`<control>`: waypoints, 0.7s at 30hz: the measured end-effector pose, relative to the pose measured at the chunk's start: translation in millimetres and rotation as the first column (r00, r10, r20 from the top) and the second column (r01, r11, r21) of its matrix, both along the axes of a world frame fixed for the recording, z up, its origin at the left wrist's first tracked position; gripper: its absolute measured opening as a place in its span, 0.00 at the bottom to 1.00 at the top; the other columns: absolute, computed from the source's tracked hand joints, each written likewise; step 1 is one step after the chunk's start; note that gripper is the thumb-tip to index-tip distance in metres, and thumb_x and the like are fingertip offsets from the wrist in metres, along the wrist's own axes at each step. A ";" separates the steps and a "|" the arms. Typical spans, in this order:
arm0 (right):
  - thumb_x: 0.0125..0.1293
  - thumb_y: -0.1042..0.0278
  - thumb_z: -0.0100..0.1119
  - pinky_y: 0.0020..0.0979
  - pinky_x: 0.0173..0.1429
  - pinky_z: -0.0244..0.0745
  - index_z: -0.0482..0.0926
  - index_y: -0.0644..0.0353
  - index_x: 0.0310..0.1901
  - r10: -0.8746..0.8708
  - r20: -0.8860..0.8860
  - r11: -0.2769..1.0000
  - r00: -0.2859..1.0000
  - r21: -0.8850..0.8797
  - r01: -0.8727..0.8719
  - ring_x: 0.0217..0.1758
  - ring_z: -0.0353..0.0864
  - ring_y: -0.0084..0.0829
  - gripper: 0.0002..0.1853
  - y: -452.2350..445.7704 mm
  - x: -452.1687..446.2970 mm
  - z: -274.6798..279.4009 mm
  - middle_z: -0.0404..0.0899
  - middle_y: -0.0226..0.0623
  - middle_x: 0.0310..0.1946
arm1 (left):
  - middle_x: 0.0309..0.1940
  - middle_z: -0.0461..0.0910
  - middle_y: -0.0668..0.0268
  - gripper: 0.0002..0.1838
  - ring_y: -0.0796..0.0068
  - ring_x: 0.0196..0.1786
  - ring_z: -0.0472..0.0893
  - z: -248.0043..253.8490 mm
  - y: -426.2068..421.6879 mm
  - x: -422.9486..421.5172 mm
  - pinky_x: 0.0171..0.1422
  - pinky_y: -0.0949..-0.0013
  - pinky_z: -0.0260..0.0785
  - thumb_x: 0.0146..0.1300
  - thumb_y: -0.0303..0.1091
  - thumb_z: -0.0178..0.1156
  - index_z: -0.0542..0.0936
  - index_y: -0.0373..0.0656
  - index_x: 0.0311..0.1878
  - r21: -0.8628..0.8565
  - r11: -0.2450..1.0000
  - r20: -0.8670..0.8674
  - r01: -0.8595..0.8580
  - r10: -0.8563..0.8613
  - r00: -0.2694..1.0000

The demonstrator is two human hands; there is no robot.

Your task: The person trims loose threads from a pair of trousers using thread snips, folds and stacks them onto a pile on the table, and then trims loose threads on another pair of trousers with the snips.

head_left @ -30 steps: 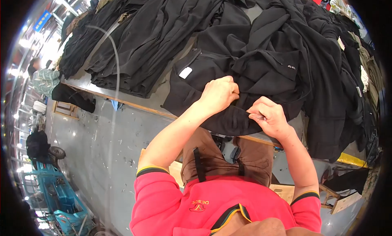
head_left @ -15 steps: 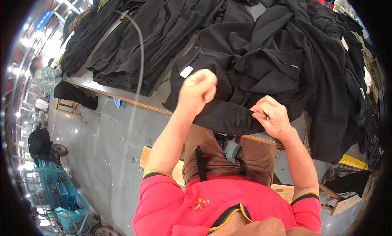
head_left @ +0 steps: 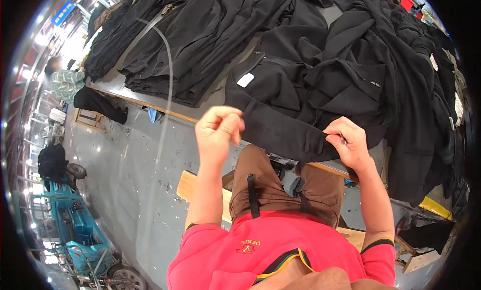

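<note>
Pinching the black garment (head_left: pixel 285 132) right of centre, it's the right hand (head_left: pixel 349 141)! Left of centre, the left hand (head_left: pixel 216 132), fingers curled; can't tell around what.

Garments (head_left: pixel 180 54) lie heaped along the bench (head_left: pixel 112 82) — a single garment (head_left: pixel 280 127) at its near edge. A cart (head_left: pixel 82 232) stands at left.

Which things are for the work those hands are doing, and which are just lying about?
Seems part of the work:
- black garment pinched by the right hand
- white label on it
- table underneath

Probably just lying about:
- blue cart
- black bundle beside it
</note>
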State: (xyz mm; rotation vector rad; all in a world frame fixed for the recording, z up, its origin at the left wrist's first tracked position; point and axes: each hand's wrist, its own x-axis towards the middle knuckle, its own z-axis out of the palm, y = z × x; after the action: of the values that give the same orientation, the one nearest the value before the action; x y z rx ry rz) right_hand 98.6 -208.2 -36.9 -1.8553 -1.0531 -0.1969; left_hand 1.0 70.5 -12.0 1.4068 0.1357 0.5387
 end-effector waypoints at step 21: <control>0.56 0.72 0.65 0.22 0.31 0.68 0.78 0.64 0.33 -0.254 -0.399 0.960 0.881 0.004 0.279 0.27 0.71 0.16 0.07 1.9 -19.0 7.7 0.76 0.28 0.25 | 0.35 0.75 0.69 0.31 0.82 0.41 0.73 -17.1 -53.4 61.0 0.49 0.77 0.66 0.53 0.23 0.62 0.68 0.41 0.63 0.259 0.718 -0.254 0.647 -0.595 0.762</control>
State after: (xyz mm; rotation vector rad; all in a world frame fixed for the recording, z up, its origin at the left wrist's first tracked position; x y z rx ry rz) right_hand 79.6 -206.3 -29.1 -1.8777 -0.5049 -0.0094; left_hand 62.0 17.1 -29.1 1.7114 -0.3261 -0.1308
